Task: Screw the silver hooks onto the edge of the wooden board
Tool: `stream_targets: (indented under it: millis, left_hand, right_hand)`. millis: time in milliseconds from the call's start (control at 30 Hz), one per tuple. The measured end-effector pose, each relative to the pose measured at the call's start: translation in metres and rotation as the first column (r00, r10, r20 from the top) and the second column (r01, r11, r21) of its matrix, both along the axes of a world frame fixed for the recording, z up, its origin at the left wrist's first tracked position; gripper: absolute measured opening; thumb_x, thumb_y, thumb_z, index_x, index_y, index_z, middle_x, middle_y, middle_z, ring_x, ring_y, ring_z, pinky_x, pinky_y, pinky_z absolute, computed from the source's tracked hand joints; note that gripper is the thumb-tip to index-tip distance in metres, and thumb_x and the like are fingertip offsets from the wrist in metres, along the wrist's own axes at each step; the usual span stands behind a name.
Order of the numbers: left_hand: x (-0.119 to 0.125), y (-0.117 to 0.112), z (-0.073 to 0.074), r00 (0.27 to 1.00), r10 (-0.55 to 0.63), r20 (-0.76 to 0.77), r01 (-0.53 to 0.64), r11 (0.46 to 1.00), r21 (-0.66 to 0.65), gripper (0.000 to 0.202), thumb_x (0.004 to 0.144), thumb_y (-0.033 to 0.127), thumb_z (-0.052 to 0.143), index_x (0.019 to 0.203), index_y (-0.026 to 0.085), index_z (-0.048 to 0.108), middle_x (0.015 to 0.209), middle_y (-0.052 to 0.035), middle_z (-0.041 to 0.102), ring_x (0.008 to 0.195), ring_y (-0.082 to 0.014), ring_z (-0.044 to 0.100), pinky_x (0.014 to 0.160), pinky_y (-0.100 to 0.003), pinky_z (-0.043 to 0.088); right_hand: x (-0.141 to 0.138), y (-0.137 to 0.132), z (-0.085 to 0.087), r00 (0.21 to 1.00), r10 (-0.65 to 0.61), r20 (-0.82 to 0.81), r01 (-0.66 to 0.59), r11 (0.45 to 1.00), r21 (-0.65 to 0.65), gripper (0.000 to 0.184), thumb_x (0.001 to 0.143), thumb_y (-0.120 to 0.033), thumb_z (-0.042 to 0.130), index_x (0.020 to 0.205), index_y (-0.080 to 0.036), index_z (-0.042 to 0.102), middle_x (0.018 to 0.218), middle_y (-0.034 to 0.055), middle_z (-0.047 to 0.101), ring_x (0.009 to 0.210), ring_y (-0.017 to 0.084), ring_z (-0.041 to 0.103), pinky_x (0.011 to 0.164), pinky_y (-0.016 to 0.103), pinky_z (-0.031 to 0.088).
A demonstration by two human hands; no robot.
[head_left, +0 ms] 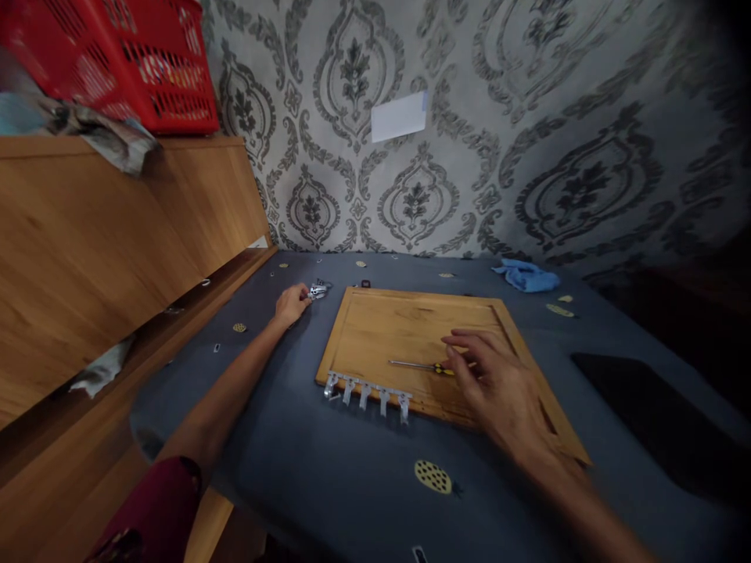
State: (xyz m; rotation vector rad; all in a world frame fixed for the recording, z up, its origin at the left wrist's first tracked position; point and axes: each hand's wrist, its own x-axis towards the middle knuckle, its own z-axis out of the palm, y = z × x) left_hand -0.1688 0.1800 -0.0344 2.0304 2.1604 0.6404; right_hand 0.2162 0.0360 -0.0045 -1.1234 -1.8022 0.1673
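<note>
Here, note the slim steel screwdriver (pixel 434 367) with yellow-and-black handle, lying on the tan rectangular wooden board (pixel 404 320) just left of the right hand (pixel 498 383), with long axis crosswise and handle toward that nearer hand's grip, parted at the fingertips; cannot tell whether touching. Find the left hand (pixel 292 303) at the small silver metal pieces (pixel 318 291) left of the board; cannot tell if pinching any.

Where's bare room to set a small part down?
On the grey-blue cover: between left forearm and wooden board, and between the board and black flat object. Crowded: the board's near-left edge, lined with metal clips; around the screwdriver and right hand; the left hand's metal pieces.
</note>
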Motion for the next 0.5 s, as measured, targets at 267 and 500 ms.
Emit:
stream_targets:
  millis: [267, 500]
  left_hand:
    - [-0.01, 0.001, -0.003, 0.996, -0.09, 0.016, 0.09, 0.996, -0.029, 0.035, 0.096, 0.035, 0.061, 0.125, 0.017, 0.058, 0.125, -0.0101, 0.061, 0.106, -0.0234, 0.064, 0.089, -0.045, 0.056]
    - [-0.023, 0.014, -0.001, 0.987, -0.155, 0.036, 0.158, 0.985, -0.075, 0.035, 0.096, 0.035, 0.061, 0.125, 0.017, 0.058, 0.125, -0.0101, 0.061, 0.106, -0.0235, 0.064, 0.089, -0.045, 0.056]
  right_hand:
    - [-0.001, 0.0, -0.001, 1.0, 0.011, 0.016, -0.011, 1.0, 0.001, 0.025, 0.094, -0.036, 0.049, 0.092, -0.02, 0.068, 0.102, 0.0117, 0.069, 0.064, 0.018, 0.069, 0.057, 0.034, 0.058]
    - [0.0, 0.001, -0.003, 0.999, 0.013, 0.041, -0.013, 1.0, 0.002, 0.023, 0.094, -0.035, 0.05, 0.092, -0.02, 0.067, 0.098, 0.0108, 0.07, 0.064, 0.018, 0.068, 0.053, 0.032, 0.055]
